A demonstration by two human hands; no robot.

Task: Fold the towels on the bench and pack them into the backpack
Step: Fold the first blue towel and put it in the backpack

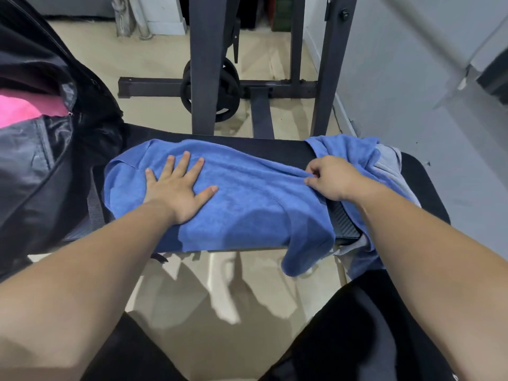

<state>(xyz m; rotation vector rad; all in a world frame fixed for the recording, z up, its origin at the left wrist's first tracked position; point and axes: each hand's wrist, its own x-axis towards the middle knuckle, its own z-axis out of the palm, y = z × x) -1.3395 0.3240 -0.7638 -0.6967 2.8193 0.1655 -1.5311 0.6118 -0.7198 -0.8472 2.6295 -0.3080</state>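
One towel [247, 202] is mid-fold: left hand [176, 188] pins it flat-fingered while right hand [332, 178] pinches its 3 o'clock edge, probably to draw toward 9.

I count one table [288, 152], one backpack [41, 174], one pink towel [19, 111], one grey towel [390, 166], one metal frame [203, 64], and blue towel [247, 202] cloth, one piece or two I cannot tell.

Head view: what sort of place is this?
Probably a home gym or workout room: a black padded bench under the blue towel, a dark steel rack behind it, and a weight plate at the rack's base.
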